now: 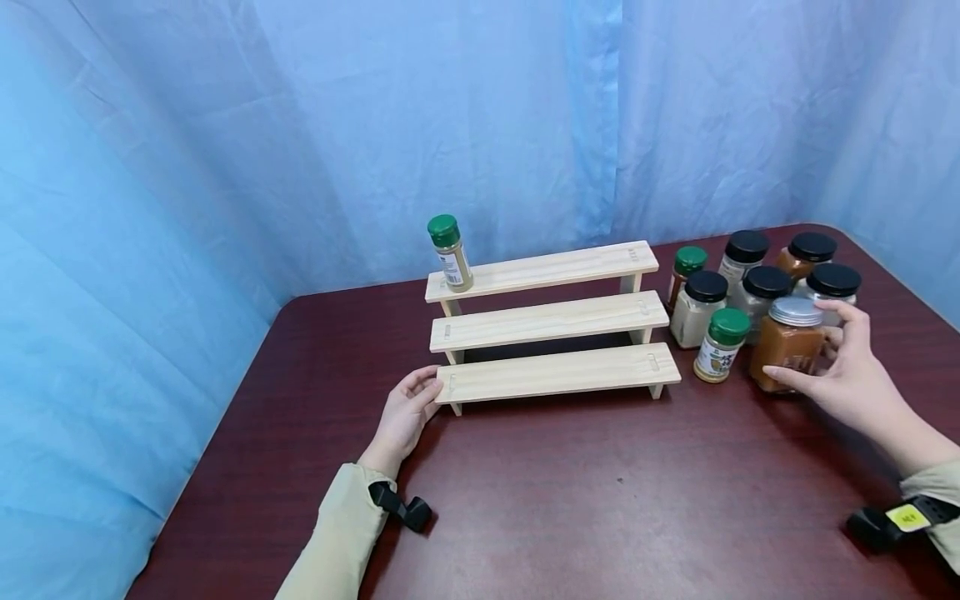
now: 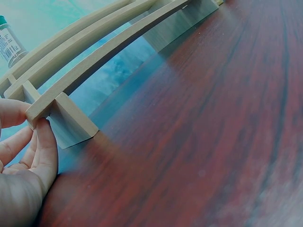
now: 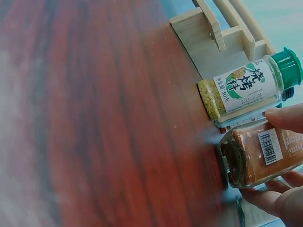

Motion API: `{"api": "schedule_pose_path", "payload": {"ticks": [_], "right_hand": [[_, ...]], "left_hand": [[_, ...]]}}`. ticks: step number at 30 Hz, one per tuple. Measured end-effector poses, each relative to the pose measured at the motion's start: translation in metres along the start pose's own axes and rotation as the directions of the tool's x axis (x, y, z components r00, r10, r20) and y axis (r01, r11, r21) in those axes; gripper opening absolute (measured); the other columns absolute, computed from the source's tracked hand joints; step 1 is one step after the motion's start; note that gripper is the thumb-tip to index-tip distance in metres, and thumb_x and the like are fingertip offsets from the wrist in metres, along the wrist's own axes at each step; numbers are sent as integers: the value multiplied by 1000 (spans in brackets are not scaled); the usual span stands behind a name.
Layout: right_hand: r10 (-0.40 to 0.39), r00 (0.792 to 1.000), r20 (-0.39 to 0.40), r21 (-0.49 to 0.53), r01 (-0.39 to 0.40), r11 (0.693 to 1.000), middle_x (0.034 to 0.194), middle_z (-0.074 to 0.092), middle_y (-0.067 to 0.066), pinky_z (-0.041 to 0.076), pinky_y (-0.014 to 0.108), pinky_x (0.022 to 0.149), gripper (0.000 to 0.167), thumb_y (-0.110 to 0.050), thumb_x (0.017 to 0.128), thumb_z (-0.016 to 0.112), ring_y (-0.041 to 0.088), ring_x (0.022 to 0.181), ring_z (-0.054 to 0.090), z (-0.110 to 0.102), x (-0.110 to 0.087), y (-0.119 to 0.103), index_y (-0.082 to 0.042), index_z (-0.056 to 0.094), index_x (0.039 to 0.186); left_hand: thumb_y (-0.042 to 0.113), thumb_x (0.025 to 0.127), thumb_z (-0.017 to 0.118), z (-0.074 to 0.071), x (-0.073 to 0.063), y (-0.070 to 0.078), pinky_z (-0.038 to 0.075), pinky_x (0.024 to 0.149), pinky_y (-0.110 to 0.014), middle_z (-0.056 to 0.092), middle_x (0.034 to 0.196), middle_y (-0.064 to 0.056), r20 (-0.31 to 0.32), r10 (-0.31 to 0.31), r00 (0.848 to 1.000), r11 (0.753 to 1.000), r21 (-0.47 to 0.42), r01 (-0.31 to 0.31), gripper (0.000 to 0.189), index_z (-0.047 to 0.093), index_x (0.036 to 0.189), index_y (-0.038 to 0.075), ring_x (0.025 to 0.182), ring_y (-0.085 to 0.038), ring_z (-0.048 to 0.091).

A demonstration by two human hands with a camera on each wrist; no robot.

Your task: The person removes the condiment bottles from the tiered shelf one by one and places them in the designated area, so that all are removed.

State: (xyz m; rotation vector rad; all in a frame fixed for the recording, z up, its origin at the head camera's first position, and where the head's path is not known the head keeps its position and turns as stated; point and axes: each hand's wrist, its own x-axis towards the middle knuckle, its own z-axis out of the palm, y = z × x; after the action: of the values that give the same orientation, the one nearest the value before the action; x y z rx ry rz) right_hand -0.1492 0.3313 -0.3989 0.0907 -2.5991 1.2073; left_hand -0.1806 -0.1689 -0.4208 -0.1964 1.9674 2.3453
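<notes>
My left hand (image 1: 403, 414) pinches the left end of the lowest shelf of a three-tier pale wooden rack (image 1: 555, 373). In the left wrist view, thumb and fingers (image 2: 46, 149) meet at that shelf's corner, beside a rack leg (image 2: 73, 120). On the right, my right hand (image 1: 862, 375) grips a square glass jar (image 1: 783, 346) of brown powder with a silver lid. The right wrist view shows the thumb on one side of this jar (image 3: 258, 153) and the other fingers on its opposite side; a barcode label faces the camera. The jar is upright.
A green-capped seasoning bottle (image 1: 453, 258) stands at the left end of the top shelf. Beside the gripped jar is another green-capped bottle (image 1: 717, 354). Several black-lidded jars (image 1: 693, 317) and a green-capped red bottle (image 1: 681, 279) cluster behind. Blue curtains (image 1: 450, 108) surround the dark table (image 1: 562, 500).
</notes>
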Motion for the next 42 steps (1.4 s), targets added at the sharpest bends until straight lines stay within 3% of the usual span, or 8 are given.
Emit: {"api": "schedule_pose_path", "payload": {"ticks": [4, 11, 14, 18, 23, 27, 30, 42], "right_hand": [[-8, 1000, 7, -3, 8, 1000, 126, 35, 40, 30, -6, 67, 95, -1, 83, 69, 9, 112, 44, 0, 0, 1, -15, -1, 145], [-26, 999, -29, 3, 26, 1000, 119, 40, 25, 32, -5, 66, 94, 1, 80, 71, -18, 96, 35, 1, -3, 7, -17, 7, 145], [-23, 998, -55, -33, 21, 999, 121, 40, 25, 32, -6, 69, 92, -1, 80, 73, -9, 105, 45, 1, -4, 8, -16, 10, 145], [-14, 998, -58, -71, 9, 997, 130, 36, 31, 28, -5, 78, 86, -2, 82, 71, 24, 126, 46, 0, -6, 7, -11, 12, 145], [5, 998, -65, -104, -12, 995, 133, 32, 31, 26, -6, 77, 75, -4, 85, 68, 40, 124, 44, -1, -6, 3, -1, 17, 140], [-21, 996, -82, -100, 13, 995, 129, 37, 20, 28, -7, 74, 72, -1, 84, 69, 8, 122, 48, -2, -3, 4, 2, 21, 137], [-59, 994, -93, -86, 51, 995, 126, 40, 20, 29, -8, 72, 71, 2, 82, 70, -25, 100, 33, -3, 0, 4, 4, 23, 135], [-69, 994, -80, -68, 64, 996, 123, 42, 31, 30, -8, 68, 73, 3, 81, 70, -28, 89, 30, -2, 9, 12, 2, 23, 137]], "left_hand": [[-4, 94, 49, 0, 0, 0, 50, 69, -17, 54, 90, 2, 7, 17, 1000, 1000, -10, -17, 35, 43, 128, -11, 78, -5, 57], [-4, 93, 49, -1, -2, -1, 50, 68, -17, 55, 91, 1, 2, 5, 1000, 1000, -17, -5, 35, 44, 128, -9, 77, -5, 58], [-5, 94, 48, -2, -1, -1, 50, 69, -17, 56, 91, 0, 0, 7, 1000, 1000, -15, -7, 35, 44, 128, -10, 78, -5, 58], [-5, 94, 48, -2, 0, -1, 50, 69, -17, 55, 92, 0, -2, 2, 1000, 1000, -11, -2, 36, 44, 129, -9, 78, -5, 58], [-5, 94, 48, -1, 1, 0, 50, 69, -16, 55, 93, 0, -6, -10, 1000, 1000, -2, 10, 38, 42, 131, -9, 78, -4, 58], [-4, 94, 49, 0, 2, 0, 49, 69, -16, 54, 93, 0, -4, -9, 1000, 1000, 0, 9, 39, 42, 132, -10, 78, -4, 58], [-5, 94, 48, 0, 1, 0, 50, 69, -16, 54, 92, 0, -5, -9, 1000, 1000, -8, 9, 38, 42, 131, -10, 78, -5, 58], [-5, 94, 49, 0, 1, 0, 50, 69, -16, 54, 92, 0, -9, -9, 1000, 1000, -3, 9, 38, 43, 131, -9, 77, -4, 57]]}}
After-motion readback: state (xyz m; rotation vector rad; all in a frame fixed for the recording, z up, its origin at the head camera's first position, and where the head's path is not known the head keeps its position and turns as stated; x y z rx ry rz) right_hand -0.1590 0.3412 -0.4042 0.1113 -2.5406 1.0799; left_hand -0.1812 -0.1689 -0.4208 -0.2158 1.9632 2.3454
